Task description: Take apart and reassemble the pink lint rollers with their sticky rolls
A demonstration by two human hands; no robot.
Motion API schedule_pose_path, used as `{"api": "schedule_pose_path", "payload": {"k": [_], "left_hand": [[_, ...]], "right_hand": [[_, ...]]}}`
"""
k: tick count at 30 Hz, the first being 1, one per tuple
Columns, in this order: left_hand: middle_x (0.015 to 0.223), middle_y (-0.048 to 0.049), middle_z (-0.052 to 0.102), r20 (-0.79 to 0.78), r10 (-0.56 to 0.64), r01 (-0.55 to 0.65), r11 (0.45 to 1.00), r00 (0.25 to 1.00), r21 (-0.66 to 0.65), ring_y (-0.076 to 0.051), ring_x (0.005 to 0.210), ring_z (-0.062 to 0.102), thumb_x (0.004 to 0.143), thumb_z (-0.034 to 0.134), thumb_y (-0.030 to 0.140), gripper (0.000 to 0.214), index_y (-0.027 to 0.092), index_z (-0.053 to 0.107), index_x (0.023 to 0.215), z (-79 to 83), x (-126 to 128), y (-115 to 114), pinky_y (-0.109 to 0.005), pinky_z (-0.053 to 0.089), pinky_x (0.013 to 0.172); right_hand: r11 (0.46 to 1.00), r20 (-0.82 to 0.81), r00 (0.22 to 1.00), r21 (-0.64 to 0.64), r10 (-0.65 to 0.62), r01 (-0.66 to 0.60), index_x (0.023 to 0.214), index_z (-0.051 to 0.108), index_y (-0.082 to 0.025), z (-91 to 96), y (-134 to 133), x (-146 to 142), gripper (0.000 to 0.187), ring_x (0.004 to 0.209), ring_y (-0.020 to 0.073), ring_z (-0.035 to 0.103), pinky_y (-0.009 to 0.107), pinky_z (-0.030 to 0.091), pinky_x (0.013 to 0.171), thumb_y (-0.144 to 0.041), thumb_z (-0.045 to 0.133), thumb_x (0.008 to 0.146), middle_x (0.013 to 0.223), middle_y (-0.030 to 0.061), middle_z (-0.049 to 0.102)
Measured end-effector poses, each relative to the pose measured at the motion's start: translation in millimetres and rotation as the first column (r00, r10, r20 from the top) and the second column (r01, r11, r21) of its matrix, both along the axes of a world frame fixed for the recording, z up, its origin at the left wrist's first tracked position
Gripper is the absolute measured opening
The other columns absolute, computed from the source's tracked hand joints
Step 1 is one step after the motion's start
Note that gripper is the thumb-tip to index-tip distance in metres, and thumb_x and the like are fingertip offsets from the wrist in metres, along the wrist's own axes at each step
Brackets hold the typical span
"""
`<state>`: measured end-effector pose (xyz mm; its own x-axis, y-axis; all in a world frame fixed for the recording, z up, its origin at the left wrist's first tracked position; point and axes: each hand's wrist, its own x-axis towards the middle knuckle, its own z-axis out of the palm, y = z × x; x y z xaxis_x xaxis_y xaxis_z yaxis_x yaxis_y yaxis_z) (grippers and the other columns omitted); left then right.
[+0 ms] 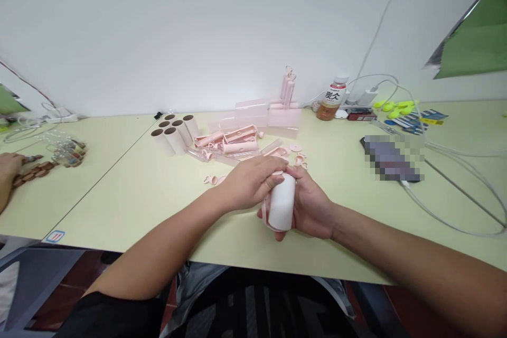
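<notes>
A white lint-roller roll (282,203), with a pale pink plastic part (266,210) along its left side, is held between my two hands over the table's front. My left hand (253,179) closes over the top end of the roll, its thumb lying across the white surface. From the right, my right hand (311,203) cups the roll, with fingertips showing beneath it. Just beyond my hands lie loose pink plastic parts (241,145), including a round pink disc (295,148) and small ring-shaped pieces (214,180). How the pink part joins the roll is hidden.
Several white rolls with brown cores (174,137) stand at the back left. Behind the parts are pinkish clear covers (250,112) and upright pink handles (288,90). A bottle (332,97), a phone (390,158) and cables are on the right. Another person's hand (10,169) is far left.
</notes>
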<state>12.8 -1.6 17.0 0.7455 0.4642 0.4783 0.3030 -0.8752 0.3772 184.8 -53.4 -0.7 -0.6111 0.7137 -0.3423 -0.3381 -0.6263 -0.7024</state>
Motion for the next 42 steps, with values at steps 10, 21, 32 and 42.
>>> {"api": "schedule_pose_path", "payload": {"k": [10, 21, 32, 42], "left_hand": [[0.091, -0.0085, 0.071, 0.194, -0.109, 0.119, 0.992, 0.975, -0.04, -0.019, 0.086, 0.066, 0.099, 0.041, 0.034, 0.031, 0.016, 0.065, 0.102, 1.1, -2, -3, -0.031, 0.05, 0.079], [0.085, -0.0063, 0.07, 0.143, -0.122, 0.168, 0.912, 0.982, -0.374, -0.016, 0.077, 0.064, 0.097, 0.048, 0.044, 0.034, 0.016, 0.066, 0.094, 7.2, -7, -4, -0.027, 0.049, 0.071], [0.085, -0.0059, 0.067, 0.013, 0.204, -0.204, 0.979, 0.979, 0.017, -0.02, 0.08, 0.054, 0.102, 0.033, 0.037, 0.035, 0.018, 0.061, 0.09, -7.6, 17, -2, -0.036, 0.043, 0.081], [0.076, -0.0047, 0.061, -0.052, 0.336, -0.337, 0.941, 0.94, -0.025, -0.019, 0.074, 0.053, 0.102, 0.035, 0.037, 0.041, 0.017, 0.058, 0.074, -2.4, 11, 8, -0.032, 0.04, 0.069]], "right_hand": [[0.999, 0.028, 0.999, -0.028, 0.034, -0.033, 0.086, 0.063, -0.016, 8.6, -8, -2, 0.054, 0.069, 0.0255, 0.066, 0.038, 0.058, 0.043, -0.065, 0.039, 0.086, 0.075, 0.0097, 0.067], [0.999, 0.06, 0.997, -0.025, -0.038, 0.04, 0.083, 0.063, -0.018, 3.4, -11, -4, 0.032, 0.052, 0.0185, 0.06, 0.023, 0.043, 0.037, -0.047, 0.053, 0.078, 0.062, 0.0046, 0.065], [0.88, 0.141, 0.869, 0.067, -0.474, 0.47, 0.091, 0.055, -0.023, 3.5, -10, -20, 0.038, 0.059, 0.022, 0.065, 0.033, 0.052, 0.051, -0.06, 0.053, 0.088, 0.065, 0.0017, 0.064], [0.921, 0.266, 0.906, 0.301, -0.33, 0.247, 0.125, 0.042, -0.031, 8.6, -14, -16, 0.05, 0.071, 0.0212, 0.072, 0.034, 0.058, 0.058, -0.03, 0.068, 0.083, 0.087, -0.0021, 0.064]]}}
